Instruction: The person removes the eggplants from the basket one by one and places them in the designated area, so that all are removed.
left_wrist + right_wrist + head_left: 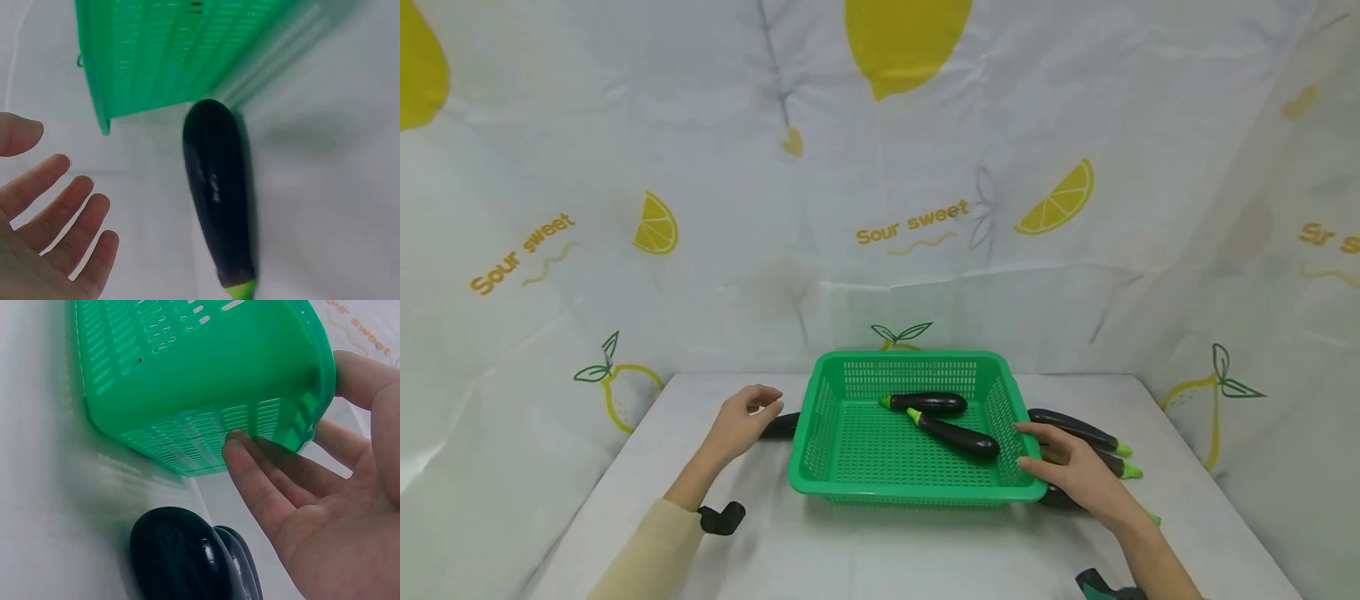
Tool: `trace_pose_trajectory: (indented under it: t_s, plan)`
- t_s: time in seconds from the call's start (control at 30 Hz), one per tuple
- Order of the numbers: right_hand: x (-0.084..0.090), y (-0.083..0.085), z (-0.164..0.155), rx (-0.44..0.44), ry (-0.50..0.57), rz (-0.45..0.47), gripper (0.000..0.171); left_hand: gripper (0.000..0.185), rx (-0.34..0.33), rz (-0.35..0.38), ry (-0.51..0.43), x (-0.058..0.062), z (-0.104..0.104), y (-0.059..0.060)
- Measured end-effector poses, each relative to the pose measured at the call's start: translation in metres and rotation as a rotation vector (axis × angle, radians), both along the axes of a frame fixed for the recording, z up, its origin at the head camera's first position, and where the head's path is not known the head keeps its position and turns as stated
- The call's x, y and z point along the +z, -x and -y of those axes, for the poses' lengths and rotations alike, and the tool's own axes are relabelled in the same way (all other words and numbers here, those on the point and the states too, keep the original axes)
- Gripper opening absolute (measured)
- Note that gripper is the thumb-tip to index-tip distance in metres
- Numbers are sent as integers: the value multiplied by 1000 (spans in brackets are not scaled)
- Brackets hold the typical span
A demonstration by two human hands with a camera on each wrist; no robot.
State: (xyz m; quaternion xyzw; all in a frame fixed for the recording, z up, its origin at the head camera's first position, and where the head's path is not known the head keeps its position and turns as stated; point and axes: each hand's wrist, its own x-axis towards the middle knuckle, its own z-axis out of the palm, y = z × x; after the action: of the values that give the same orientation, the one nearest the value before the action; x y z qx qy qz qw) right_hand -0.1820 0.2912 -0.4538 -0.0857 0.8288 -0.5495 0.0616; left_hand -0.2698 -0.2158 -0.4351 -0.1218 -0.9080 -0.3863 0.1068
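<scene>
A green plastic basket stands mid-table with two dark eggplants inside, one behind the other. My right hand grips its right rim. In the right wrist view, the thumb reaches over the rim while other fingers lie along the outside wall. To the left of the basket, my left hand hovers with relaxed fingers and holds nothing. Close by it lies another eggplant, its rounded end right at the basket and its green stem pointing away.
Several eggplants lie right of the basket, among them a rear one and a front one, partly hidden by my right hand. The white table meets a lemon-print cloth behind and at both sides.
</scene>
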Motion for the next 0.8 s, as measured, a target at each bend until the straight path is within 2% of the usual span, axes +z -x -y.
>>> trace_pose_trajectory:
  t_s: [0.2, 0.4, 0.7, 0.8]
  plan:
    - [0, 1, -1, -3, -14, -10, 61, 28, -47, -36, -10, 18, -14, -7]
    - [2, 2, 1, -6, -15, -15, 62, 30, -116, -76, -8, 34, -33, -8]
    - [3, 0, 2, -6, -3, -2, 62, 27, -303, -55, -20, 57, -68, -5]
    - [2, 0, 2, -9, -2, 6, 63, 28, -345, -40, -19, 62, -78, -3]
